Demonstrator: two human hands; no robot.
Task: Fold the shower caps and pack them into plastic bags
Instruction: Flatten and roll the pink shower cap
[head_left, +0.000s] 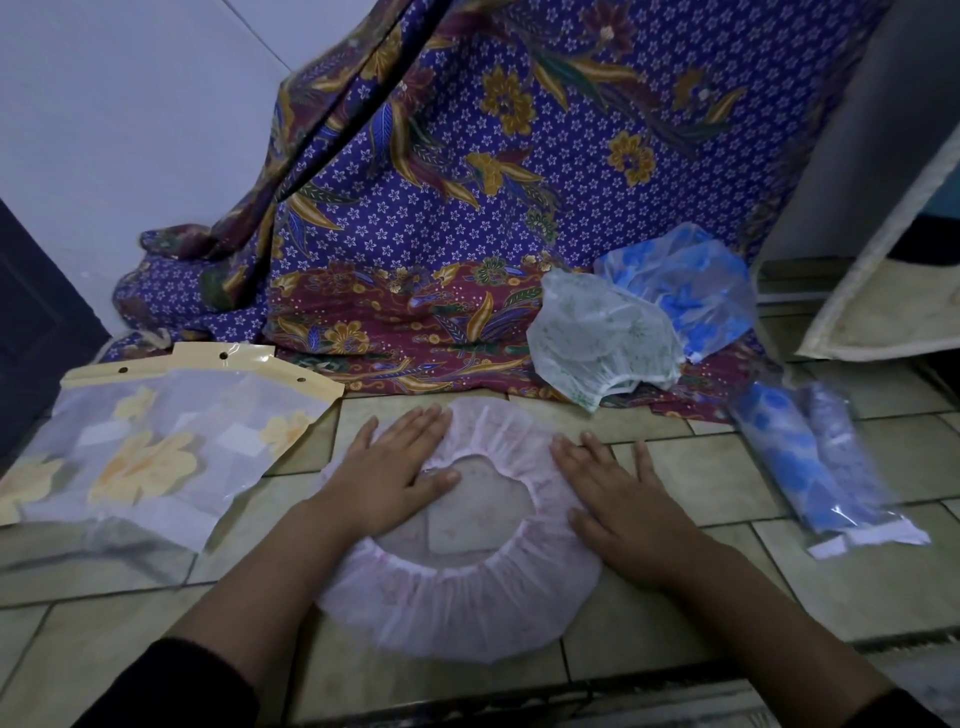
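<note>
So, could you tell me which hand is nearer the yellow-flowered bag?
Left. The left hand presses the pink cap just right of the bag; the right hand lies farther right.

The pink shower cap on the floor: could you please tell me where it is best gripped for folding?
Probably pinch the pink shower cap at its left and right sides, from above, where the left hand and right hand press it flat. It lies spread, opening upward, so the gathered elastic hem is exposed and likely firmer than the thin film.

Sleeves (171, 691) cropped below, bagged rolls (802, 467) possibly caps, blurred
</note>
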